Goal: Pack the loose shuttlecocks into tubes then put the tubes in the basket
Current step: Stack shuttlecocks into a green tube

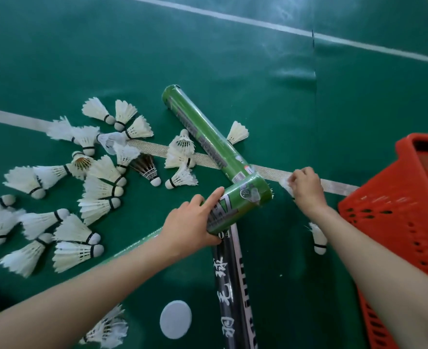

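Note:
My left hand (191,224) grips a green tube (238,205) near its open end, which points right. Just past that mouth my right hand (306,190) pinches a white shuttlecock (286,183) low over the floor. A second green tube (203,137) lies on the court beyond, slanting away to the upper left. A black tube (235,285) lies under the held one and runs toward me. Several loose white shuttlecocks (82,197) are scattered on the left, with one dark-feathered shuttlecock (147,168) among them. One more shuttlecock (317,238) lies under my right forearm.
A red plastic basket (396,222) stands at the right edge. A round white tube cap (175,319) lies on the green floor near me, beside a shuttlecock clump (107,328). White court lines (338,186) cross the floor.

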A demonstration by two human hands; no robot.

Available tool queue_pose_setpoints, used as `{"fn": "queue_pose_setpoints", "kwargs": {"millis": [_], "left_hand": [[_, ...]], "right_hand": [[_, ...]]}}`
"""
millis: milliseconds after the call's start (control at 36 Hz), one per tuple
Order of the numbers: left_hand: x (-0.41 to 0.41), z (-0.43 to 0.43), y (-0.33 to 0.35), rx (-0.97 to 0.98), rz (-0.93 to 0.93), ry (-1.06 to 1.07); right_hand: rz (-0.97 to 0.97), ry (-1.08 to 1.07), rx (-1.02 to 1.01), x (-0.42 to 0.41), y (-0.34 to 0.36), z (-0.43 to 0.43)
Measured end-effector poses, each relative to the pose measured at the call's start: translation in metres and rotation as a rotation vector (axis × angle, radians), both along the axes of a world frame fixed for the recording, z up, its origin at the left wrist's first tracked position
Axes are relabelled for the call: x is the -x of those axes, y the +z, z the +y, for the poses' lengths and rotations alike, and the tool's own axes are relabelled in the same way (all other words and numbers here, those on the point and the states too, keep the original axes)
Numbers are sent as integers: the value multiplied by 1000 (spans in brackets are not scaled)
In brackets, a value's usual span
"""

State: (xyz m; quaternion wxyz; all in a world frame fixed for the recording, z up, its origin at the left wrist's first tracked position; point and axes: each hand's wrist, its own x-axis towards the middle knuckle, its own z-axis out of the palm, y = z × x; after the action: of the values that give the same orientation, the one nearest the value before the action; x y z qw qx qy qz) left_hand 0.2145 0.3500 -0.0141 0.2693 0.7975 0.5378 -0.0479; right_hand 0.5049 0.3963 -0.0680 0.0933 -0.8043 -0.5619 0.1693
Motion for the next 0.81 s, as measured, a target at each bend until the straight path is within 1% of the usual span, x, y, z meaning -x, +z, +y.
{"fn": "queue_pose_setpoints", "kwargs": {"millis": [56, 139, 222, 278, 333, 417, 500, 556, 694, 806], "left_hand": [[8, 2, 6, 18, -21, 22], [22, 5, 18, 30, -37, 49], [40, 5, 29, 19, -29, 64], [50, 3, 34, 3, -25, 71], [58, -2, 37, -14, -33, 75], [69, -9, 36, -20, -72, 105], [80, -17, 32, 6, -133, 173], [88, -25, 30, -2, -131, 178], [108, -44, 27, -80, -84, 136], [110, -55, 23, -162, -72, 126]], "right_hand": [[113, -38, -140, 10, 16, 1], [344, -126, -353, 32, 48, -3], [658, -251, -487, 57, 71, -8], [893, -339, -494, 75, 82, -12], [1007, -345, -387, 92, 87, -18], [1068, -212, -196, 113, 88, -27], [1022, -36, -101, 125, 87, -34], [1005, 15, -87, 131, 87, -37], [1060, -5, -106, 148, 84, -45], [989, 73, -79, 168, 74, -58]]}}
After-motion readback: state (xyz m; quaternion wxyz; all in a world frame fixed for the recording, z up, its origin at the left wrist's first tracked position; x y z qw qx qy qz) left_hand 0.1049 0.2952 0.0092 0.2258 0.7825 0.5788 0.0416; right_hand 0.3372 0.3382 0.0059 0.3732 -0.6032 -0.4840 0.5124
